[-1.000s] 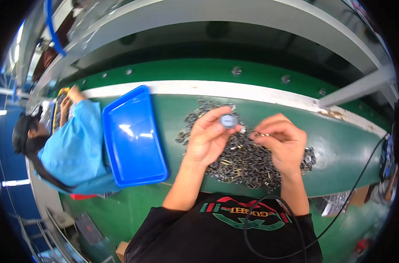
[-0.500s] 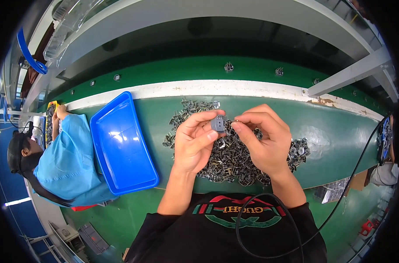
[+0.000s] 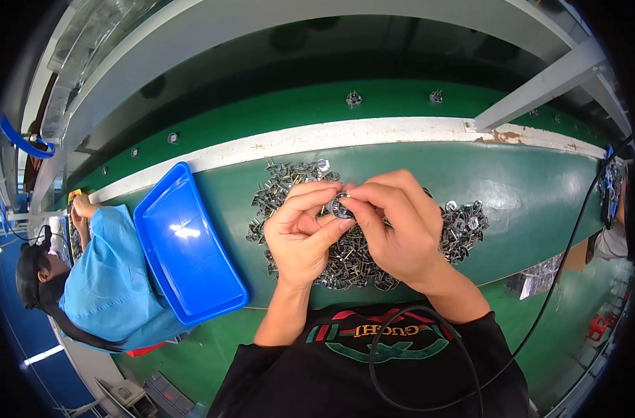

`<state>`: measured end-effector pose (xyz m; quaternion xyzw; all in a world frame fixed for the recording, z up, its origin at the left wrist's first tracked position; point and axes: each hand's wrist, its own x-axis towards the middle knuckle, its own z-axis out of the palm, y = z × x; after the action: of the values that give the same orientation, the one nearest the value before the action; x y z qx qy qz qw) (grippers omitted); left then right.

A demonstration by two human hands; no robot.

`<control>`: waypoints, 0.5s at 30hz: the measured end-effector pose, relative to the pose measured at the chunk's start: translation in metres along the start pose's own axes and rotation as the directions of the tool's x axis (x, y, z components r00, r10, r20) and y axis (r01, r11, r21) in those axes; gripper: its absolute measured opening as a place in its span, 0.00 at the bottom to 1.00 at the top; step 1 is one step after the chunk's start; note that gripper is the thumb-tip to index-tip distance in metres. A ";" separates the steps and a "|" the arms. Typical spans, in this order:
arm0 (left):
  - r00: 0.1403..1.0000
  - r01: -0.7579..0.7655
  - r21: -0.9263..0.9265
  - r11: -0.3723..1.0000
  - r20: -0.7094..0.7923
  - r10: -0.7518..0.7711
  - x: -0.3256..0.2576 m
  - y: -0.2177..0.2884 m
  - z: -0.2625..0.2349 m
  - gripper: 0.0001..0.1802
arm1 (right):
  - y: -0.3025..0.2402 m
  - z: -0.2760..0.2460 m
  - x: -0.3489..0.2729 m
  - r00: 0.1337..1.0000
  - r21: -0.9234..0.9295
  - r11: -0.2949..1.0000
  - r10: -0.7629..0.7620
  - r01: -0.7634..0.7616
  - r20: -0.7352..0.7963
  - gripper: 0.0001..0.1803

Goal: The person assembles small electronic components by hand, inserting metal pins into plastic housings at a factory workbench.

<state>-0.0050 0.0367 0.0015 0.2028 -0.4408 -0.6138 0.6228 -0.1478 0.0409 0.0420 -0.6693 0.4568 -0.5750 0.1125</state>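
My left hand (image 3: 298, 237) is closed, its thumb and fingers pinching a small grey round plastic housing (image 3: 335, 206) above the work table. My right hand (image 3: 407, 230) meets it there, thumb and forefinger pressed together on a small dark part with a metal pin at the housing's open face. The fingers hide most of that small part. Under both hands spreads a pile of small black parts with metal prongs (image 3: 352, 263), lying loose on the green table top (image 3: 513, 188).
An empty blue plastic tray (image 3: 200, 254) stands left of the pile. Beyond a white rail (image 3: 276, 143), a green belt (image 3: 262, 118) carries spaced-out small parts. A person in blue (image 3: 112, 268) works at the far left. A black cable (image 3: 551, 289) crosses on the right.
My right hand has moved left to meet the left hand, bringing its small part against the grey housing. The housing has turned in my left fingers. The view has shifted slightly.
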 end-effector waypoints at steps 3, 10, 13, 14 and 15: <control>1.000 -0.023 0.029 0.999 0.003 0.023 0.000 -0.004 0.005 0.23 | 0.008 0.003 -0.005 0.989 -0.092 0.988 -0.128 0.122 -0.069 0.10; 0.990 0.057 -0.027 0.998 -0.127 -0.060 -0.002 -0.002 0.007 0.21 | 0.022 0.005 -0.020 0.985 -0.154 0.977 -0.160 0.148 -0.069 0.14; 0.914 0.312 0.012 0.950 -0.277 -0.297 -0.001 0.004 -0.001 0.16 | 0.023 -0.008 -0.020 0.990 -0.023 0.997 -0.074 0.077 0.117 0.18; 0.905 0.339 0.081 0.937 -0.300 -0.301 0.007 0.009 -0.008 0.15 | 0.026 -0.011 -0.021 0.984 0.009 1.000 0.028 -0.030 0.178 0.19; 0.894 0.379 0.133 0.916 -0.310 -0.324 0.018 0.008 -0.014 0.14 | 0.031 -0.025 -0.024 0.948 -0.096 0.984 0.172 -0.151 0.266 0.18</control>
<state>0.0079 0.0169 0.0056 0.4232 -0.3600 -0.6364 0.5350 -0.1832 0.0510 0.0125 -0.7063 0.5113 -0.4486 0.1963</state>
